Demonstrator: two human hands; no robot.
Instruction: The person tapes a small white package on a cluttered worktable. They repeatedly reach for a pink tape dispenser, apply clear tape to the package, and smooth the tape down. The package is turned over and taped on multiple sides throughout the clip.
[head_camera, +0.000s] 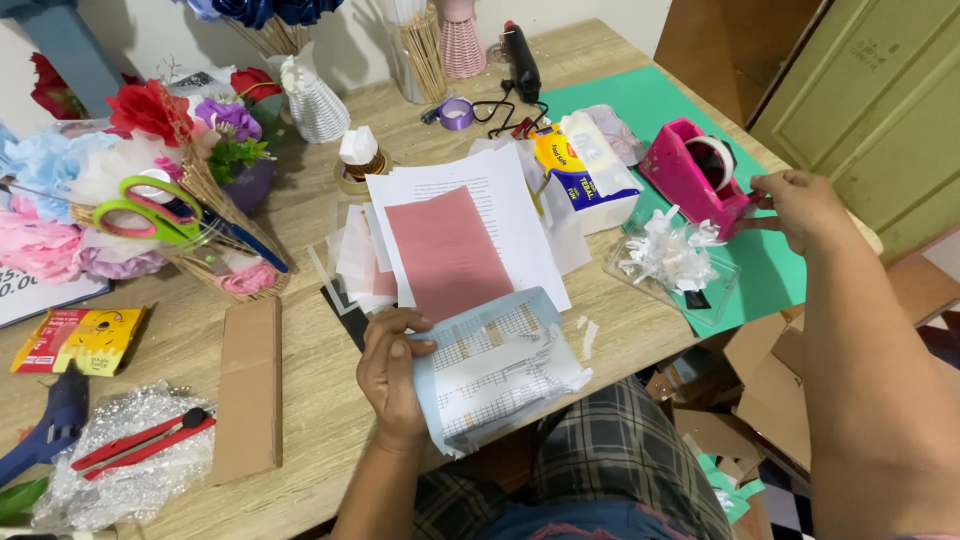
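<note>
Pale-blue folded paper (495, 365), taped over with white strips in a grid, sits in the left hand (388, 375); thumb on top and fingers beneath pinch its near-left edge, holding it just above the table edge (300, 420). One such piece is in hand.

Beyond the left hand's fingertips lies one pink-red sheet (447, 250) on a loose stack of white printed sheets (500, 195); the number of sheets cannot be told. To the left of that hand lies one flat cardboard strip (247, 385), and further left one red utility knife (140, 443) on clear bubble wrap (120, 480).

The right hand (800, 205) is extended well away from the left, its fingers closed at the cutting end of one pink tape dispenser (695, 170) standing on a green sheet (770, 260). Whether a tape end is already pinched cannot be told. Just inward of this hand, one clear tray (700, 290) holds a heap of white paper curls (665, 250).

Judgement: the step in hand is drawing a fresh length of tape for the blue piece. The next move would call for a clean pull against the blade with the dispenser steadied, then laying the strip flat without creasing.

Farther from both hands: one pair of green-handled scissors (150, 210) in a basket of paper flowers (215, 215), and one black glue gun (522, 60).
</note>
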